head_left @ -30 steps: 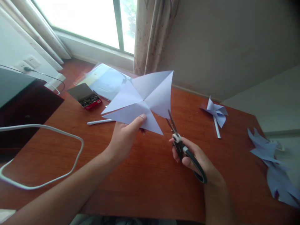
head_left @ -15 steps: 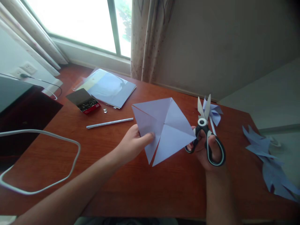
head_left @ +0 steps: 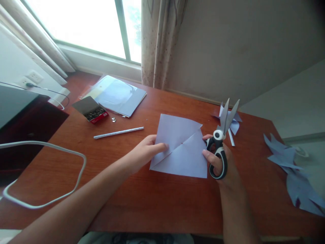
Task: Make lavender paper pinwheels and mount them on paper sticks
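Note:
A square sheet of pale lilac paper (head_left: 189,159), with slits running along its diagonal from the corners toward the middle, is held above the table. My left hand (head_left: 149,150) pinches its left side, thumb on top. On the right, my right hand (head_left: 215,161) has its fingers through the black-and-white handles of a pair of scissors (head_left: 217,135). The blades point up and away, slightly apart. Fingertips of that hand are at the paper's right edge; whether they grip it is hard to tell.
A paper pinwheel (head_left: 233,125) lies behind the scissors. Cut paper pieces (head_left: 286,156) are at the right edge. Toward the left are a rolled paper stick (head_left: 118,133), a small open box (head_left: 95,113) of metal pins, a folder (head_left: 119,96) and a white cable (head_left: 82,169).
The paper has been turned from a diamond to a squarer position and lowered a little. My right hand has closed up around the handles and the scissor blades have come nearer together.

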Tool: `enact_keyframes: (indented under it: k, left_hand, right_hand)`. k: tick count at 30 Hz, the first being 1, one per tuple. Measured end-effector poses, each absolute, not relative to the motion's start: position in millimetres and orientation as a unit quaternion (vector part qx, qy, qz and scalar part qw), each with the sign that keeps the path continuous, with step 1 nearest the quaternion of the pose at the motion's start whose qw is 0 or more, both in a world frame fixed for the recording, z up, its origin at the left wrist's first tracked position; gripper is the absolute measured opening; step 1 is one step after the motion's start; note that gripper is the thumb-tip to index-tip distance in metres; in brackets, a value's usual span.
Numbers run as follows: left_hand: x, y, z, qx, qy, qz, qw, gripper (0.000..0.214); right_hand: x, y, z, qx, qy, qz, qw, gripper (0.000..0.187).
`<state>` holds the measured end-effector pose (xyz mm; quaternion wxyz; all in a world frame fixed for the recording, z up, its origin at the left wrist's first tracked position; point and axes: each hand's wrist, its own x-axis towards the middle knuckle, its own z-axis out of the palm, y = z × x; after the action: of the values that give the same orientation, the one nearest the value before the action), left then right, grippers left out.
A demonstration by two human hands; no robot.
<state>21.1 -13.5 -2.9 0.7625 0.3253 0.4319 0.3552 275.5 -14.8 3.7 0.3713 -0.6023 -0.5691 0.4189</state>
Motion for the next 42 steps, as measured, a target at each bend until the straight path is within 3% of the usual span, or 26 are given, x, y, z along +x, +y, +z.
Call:
enact_keyframes:
  k: [18,26,32,36,42]
  left_hand:
    - [24,-14,-4,0.248,0.437,0.376,0.779,0.021]
    - [30,-23,-3,0.235,0.291,0.435,0.819,0.035]
    - [41,-32,-11,0.190,0.226,0.455,0.840,0.065]
    - [49,-36,-11,0.253,0.311,0.459,0.793,0.051]
    - [59,-42,-9,0.419,0.484,0.433,0.634,0.021]
  right_hand:
    - [276,-16,-3,-0.588,-0.576,0.401,0.402,0.026]
    - [266,-16,-3,-0.604,-0.524,0.367,0.476,0.027]
    - [254,-17,-7,-0.627,-0.486,0.320,0.518,0.035]
    - [243,-24,-7,-0.629,-0.501,0.293,0.517,0.029]
    - [231,-35,-4,-0.618,-0.553,0.319,0.459,0.027]
